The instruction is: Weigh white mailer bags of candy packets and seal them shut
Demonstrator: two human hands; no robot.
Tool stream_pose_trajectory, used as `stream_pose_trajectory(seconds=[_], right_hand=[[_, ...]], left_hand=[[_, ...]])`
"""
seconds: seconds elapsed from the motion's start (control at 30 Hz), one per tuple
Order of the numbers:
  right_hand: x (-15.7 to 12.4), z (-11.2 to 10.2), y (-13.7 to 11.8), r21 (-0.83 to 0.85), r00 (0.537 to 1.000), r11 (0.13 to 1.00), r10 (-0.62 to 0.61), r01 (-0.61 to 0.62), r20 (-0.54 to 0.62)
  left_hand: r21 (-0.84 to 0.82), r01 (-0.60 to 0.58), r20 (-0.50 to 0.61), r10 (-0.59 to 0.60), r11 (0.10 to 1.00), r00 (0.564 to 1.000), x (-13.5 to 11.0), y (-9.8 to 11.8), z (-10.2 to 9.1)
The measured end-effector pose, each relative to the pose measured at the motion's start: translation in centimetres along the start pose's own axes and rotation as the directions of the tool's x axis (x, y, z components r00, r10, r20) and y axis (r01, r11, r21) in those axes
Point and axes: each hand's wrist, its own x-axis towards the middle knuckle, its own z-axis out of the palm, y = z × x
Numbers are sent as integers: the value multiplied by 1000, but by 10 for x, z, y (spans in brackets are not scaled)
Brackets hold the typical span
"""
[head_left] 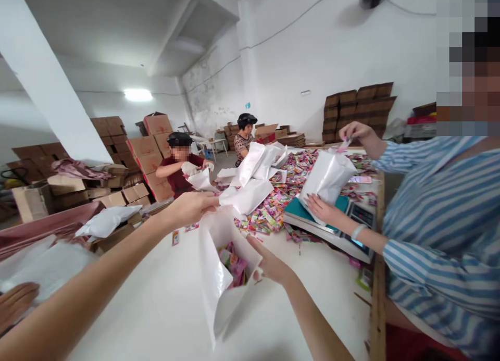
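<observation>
An opened white plastic bag (pixel 213 262) stands tilted over the white table, its mouth facing me. Inside it lie small colourful packets (pixel 234 264). My left hand (pixel 197 206) is closed at the bag's far upper edge; its fingertips are partly hidden. Wrapped round the bag's right side, my right hand (pixel 269 261) grips it near the rim. Just beyond the bag, more white bags (pixel 250 194) lie heaped on a spread of loose packets (pixel 269 212).
A co-worker in a striped shirt (pixel 425 236) holds another white bag (pixel 326 176) on a digital scale (pixel 351 231). Two more people sit across the table (pixel 156 298). Another person's hand (pixel 17 303) touches white bags at left. Cardboard boxes (pixel 148 163) stand behind.
</observation>
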Motion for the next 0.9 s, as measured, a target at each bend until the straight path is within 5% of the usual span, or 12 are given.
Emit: stream_pose_trajectory(seconds=[0.07,0.27,0.37,0.47,0.53,0.6,0.73,0.8,0.83,0.9], right_hand=[[-2,16,7,8,998,1000,9,-9,68],[5,62,23,-278,967,959,-126,62,-219],[50,46,24,-389,889,919,-231,66,-394],[118,7,26,-455,828,889,-224,-43,-514],[153,-19,33,-448,842,888,-161,-104,-514],[165,-38,45,-434,861,891,-113,-133,-496],[109,-45,74,-419,876,894,-67,-160,-477],[48,-37,84,-406,900,899,-34,-162,-434],[14,-31,87,-388,921,907,0,-164,-390],[-59,-15,89,-303,967,934,124,-190,-225]], left_hand=[[-14,-9,1,9,1000,1000,5,-1,13],[-27,-79,-2,79,996,997,47,18,41],[19,-61,-81,62,998,995,77,17,37],[-33,44,-308,-52,999,950,91,11,26],[-151,92,-420,-148,984,896,81,8,23],[-250,115,-400,-211,961,892,53,7,31],[-460,244,-136,-340,853,931,-54,14,90],[-631,400,-4,-518,665,855,-122,30,133],[-709,486,61,-643,511,764,-156,42,153],[-790,608,257,-861,75,439,-218,75,184]])
